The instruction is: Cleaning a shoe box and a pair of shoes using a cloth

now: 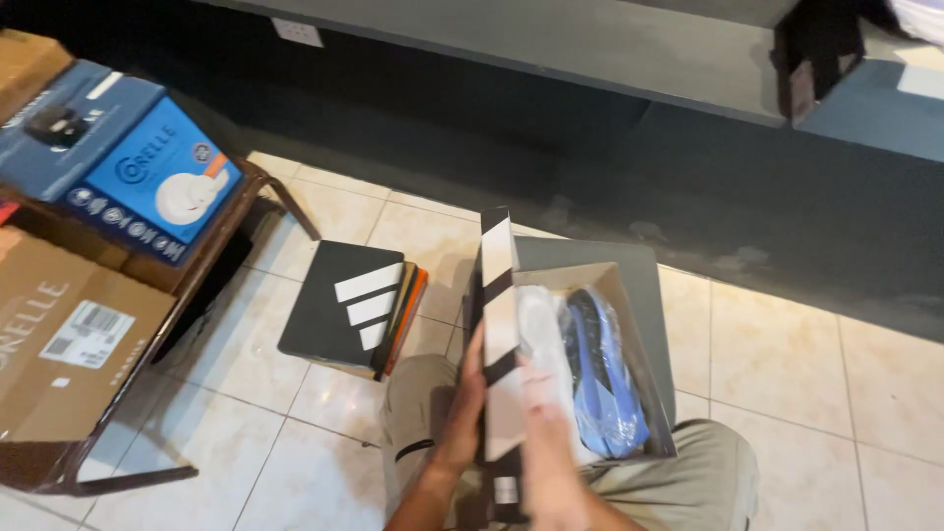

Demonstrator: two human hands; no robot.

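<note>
An open shoe box [644, 285] rests on my lap, its black and white striped side [497, 295] facing me. Inside lie blue shoes [605, 379] wrapped in clear plastic, with white paper beside them. My left hand [460, 408] grips the outside of the box's near wall. My right hand [536, 433] holds the inner side of that same wall, by the wrapped shoes. Both forearms come up from the bottom edge.
A flat black box lid with white stripes [344, 300] lies on the tiled floor over some thin boards. At the left stand a brown carton [69, 339] and a blue dishware box [147, 172] on a metal-framed rack. A dark wall ledge [551, 44] runs behind.
</note>
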